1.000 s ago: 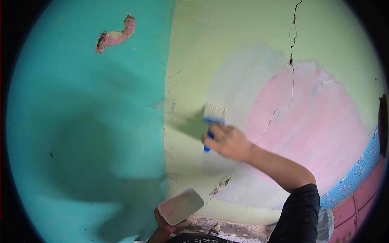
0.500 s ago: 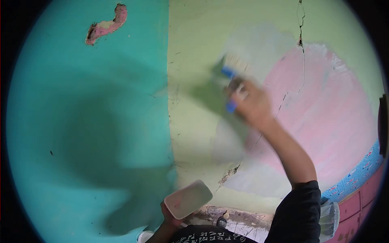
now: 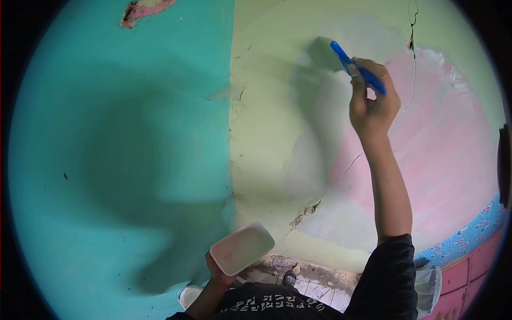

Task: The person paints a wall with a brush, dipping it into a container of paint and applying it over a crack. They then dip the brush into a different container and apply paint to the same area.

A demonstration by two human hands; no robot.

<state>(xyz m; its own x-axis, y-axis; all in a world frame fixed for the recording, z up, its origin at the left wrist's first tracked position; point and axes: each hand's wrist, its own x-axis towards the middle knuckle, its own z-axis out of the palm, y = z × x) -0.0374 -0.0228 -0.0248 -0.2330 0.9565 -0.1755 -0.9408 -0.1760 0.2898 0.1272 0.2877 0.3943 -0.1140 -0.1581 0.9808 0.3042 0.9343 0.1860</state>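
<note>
My right hand (image 3: 380, 114) is raised to the wall, its fingers closed around the blue handle of a paintbrush (image 3: 372, 81). The brush's blue upper end points up and left over a greyish, wet-looking area; its bristles cannot be made out. Low in the view, my left hand (image 3: 217, 272) grips a shallow rectangular plastic tub (image 3: 242, 249) with pinkish residue inside, tilted so its opening faces me. Ahead is the pale green wall (image 3: 266, 106), with a large pink patch (image 3: 442, 138) on its right side.
A turquoise wall section (image 3: 106, 160) adjoins on the left, with a chipped spot (image 3: 146, 10) near the top. A crack (image 3: 306, 213) runs diagonally across the green wall. Below are a white bucket (image 3: 189, 296), a clear plastic container (image 3: 428, 290) and a blue patterned strip (image 3: 464, 234).
My right hand has moved right and up with the paintbrush, and the brush has turned so its bristles no longer show. The tub stays in my left hand; the view has shifted slightly.
</note>
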